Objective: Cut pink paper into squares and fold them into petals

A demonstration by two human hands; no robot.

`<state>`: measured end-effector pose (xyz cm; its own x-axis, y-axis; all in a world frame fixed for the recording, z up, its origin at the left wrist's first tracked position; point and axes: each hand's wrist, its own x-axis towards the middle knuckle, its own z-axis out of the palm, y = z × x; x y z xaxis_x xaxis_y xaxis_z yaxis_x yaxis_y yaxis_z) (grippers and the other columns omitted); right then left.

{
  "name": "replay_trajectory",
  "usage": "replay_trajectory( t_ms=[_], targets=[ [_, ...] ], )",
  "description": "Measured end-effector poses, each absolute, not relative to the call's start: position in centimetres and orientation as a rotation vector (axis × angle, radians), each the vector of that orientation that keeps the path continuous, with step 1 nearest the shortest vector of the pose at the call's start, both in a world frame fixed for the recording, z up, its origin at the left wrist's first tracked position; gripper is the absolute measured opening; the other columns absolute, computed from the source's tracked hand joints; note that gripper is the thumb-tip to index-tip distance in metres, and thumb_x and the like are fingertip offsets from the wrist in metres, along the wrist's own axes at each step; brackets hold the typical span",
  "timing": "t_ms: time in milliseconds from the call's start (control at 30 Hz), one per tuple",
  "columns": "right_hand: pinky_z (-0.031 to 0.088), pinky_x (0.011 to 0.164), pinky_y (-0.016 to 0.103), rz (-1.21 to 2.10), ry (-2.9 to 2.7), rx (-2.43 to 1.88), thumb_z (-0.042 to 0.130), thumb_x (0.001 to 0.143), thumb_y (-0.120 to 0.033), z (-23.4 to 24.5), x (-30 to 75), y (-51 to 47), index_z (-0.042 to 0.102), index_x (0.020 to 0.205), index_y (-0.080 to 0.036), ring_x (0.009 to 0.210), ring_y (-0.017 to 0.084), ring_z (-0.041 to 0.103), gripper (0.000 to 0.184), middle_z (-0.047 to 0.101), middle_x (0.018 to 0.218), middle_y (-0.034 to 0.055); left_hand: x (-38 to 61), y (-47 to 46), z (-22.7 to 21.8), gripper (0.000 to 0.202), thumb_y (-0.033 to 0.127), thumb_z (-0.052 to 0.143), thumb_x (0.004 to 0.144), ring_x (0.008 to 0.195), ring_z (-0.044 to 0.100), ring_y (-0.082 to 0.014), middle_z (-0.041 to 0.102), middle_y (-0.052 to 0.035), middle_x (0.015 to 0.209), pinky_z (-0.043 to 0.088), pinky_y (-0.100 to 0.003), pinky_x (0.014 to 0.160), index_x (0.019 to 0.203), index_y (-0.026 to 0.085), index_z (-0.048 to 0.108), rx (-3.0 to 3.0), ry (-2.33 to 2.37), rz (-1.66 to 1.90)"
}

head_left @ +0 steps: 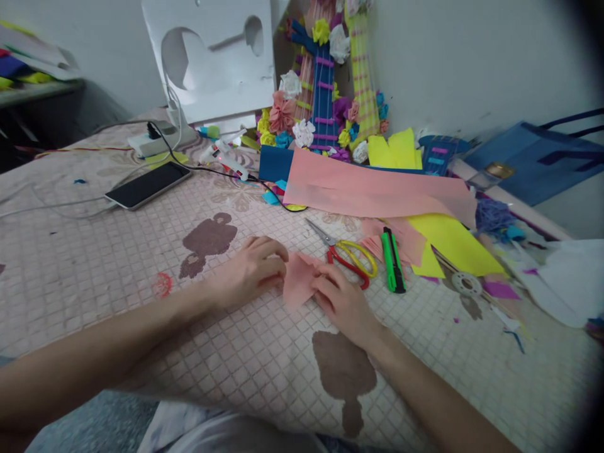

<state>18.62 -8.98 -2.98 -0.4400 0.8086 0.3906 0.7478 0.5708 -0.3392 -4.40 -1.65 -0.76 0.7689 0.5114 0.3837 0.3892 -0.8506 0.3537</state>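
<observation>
Between my hands is a small piece of pink paper point(298, 284), creased along its upper edge and held just above the patterned cloth. My left hand point(257, 267) pinches its left side with thumb and fingers. On the other side, my right hand point(340, 296) grips the right edge, fingers curled together. Just beyond my right hand lie scissors point(350, 253) with red and yellow handles, blades pointing away to the left. A green utility knife point(392, 259) rests to their right.
A long pink sheet point(377, 185) lies behind, over yellow paper point(457, 242). Paper-flower decorations point(323, 94) lean on the wall. Further left are a glue gun point(229, 162), a phone point(148, 184) with a cable and a power strip point(160, 141). Scraps and a blue bag point(533, 160) are at right.
</observation>
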Motion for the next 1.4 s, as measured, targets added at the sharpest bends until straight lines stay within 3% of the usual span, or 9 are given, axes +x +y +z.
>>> replay_trajectory(
  t_ms=[167,333,467,700,800,967,1067,1200,1400],
  targets=[
    [0.052,0.058,0.03,-0.023,-2.291,-1.334,0.05,0.087,-0.016,-2.8,18.2,-9.9,0.054,0.105,-0.017,0.084,0.02,0.06,0.018,0.055,0.108,0.0129,-3.6,-3.6,-0.6,0.02,0.02,0.043,0.094,0.08,0.053,-0.0156,0.061,-0.0026,0.078,0.038,-0.038,0.089,0.081,0.016,0.058,2.893,0.802,0.694],
    [0.05,0.068,0.029,0.04,-2.373,-1.152,0.046,0.091,-0.012,-2.4,18.2,-10.5,0.058,0.091,-0.018,0.08,0.016,0.059,0.014,0.059,0.093,0.0071,-3.3,-4.6,-1.0,0.01,0.018,0.049,0.09,0.086,0.053,-0.0175,0.062,-0.0034,0.085,0.035,-0.038,0.089,0.086,0.016,0.058,2.84,0.681,0.661],
    [0.05,0.074,0.028,0.234,-2.33,-1.111,0.047,0.092,-0.016,-2.2,19.0,-10.1,0.057,0.091,-0.019,0.084,0.015,0.06,0.011,0.061,0.091,0.0054,-3.7,-3.6,-1.2,0.004,0.016,0.059,0.084,0.091,0.052,-0.0178,0.062,-0.0026,0.093,0.035,-0.033,0.083,0.087,0.018,0.06,2.674,0.668,0.576],
    [0.052,0.067,0.028,0.385,-2.318,-1.174,0.053,0.089,-0.019,-2.3,20.5,-9.7,0.055,0.1,-0.02,0.088,0.017,0.061,0.012,0.057,0.104,0.0072,-4.5,-1.9,-1.4,0.008,0.015,0.058,0.085,0.087,0.056,-0.0149,0.063,-0.0012,0.088,0.034,-0.032,0.083,0.079,0.018,0.062,2.615,0.611,0.504],
    [0.053,0.073,0.03,0.456,-2.372,-1.165,0.055,0.088,-0.021,-2.3,20.9,-9.6,0.057,0.096,-0.021,0.089,0.017,0.061,0.009,0.057,0.104,0.0058,-4.4,-1.8,-1.3,0.009,0.014,0.057,0.085,0.083,0.058,-0.0132,0.064,-0.0006,0.086,0.036,-0.031,0.082,0.079,0.017,0.062,2.568,0.616,0.478],
    [0.054,0.073,0.033,0.49,-2.383,-1.161,0.063,0.083,-0.028,-2.2,21.1,-9.5,0.054,0.107,-0.021,0.093,0.019,0.061,0.027,0.056,0.112,0.008,-4.3,-1.7,-1.1,0.008,0.015,0.054,0.085,0.074,0.057,-0.0123,0.062,-0.0013,0.079,0.041,-0.027,0.073,0.079,0.015,0.059,2.469,0.642,0.489],
    [0.053,0.07,0.031,0.448,-2.346,-1.152,0.053,0.089,-0.022,-2.3,21.0,-9.4,0.057,0.098,-0.021,0.087,0.017,0.061,0.01,0.058,0.105,0.0073,-4.3,-1.6,-1.0,0.008,0.015,0.053,0.085,0.073,0.056,-0.0125,0.061,-0.0015,0.077,0.042,-0.026,0.07,0.079,0.015,0.059,2.454,0.652,0.524],
    [0.052,0.073,0.03,0.409,-2.359,-1.088,0.047,0.091,-0.017,-2.3,20.8,-9.4,0.06,0.09,-0.019,0.086,0.016,0.061,0.012,0.061,0.097,0.0065,-4.2,-1.7,-0.8,0.01,0.013,0.052,0.086,0.078,0.058,-0.0134,0.063,-0.0029,0.082,0.043,-0.028,0.077,0.082,0.015,0.06,2.476,0.612,0.477],
    [0.052,0.075,0.029,0.422,-2.392,-1.045,0.048,0.091,-0.016,-2.0,20.4,-9.8,0.058,0.098,-0.019,0.091,0.016,0.061,0.013,0.063,0.099,0.0066,-4.3,-1.8,-0.5,0.008,0.011,0.052,0.085,0.084,0.058,-0.0145,0.064,-0.0043,0.089,0.042,-0.03,0.084,0.089,0.015,0.059,2.523,0.559,0.441]
  ],
)
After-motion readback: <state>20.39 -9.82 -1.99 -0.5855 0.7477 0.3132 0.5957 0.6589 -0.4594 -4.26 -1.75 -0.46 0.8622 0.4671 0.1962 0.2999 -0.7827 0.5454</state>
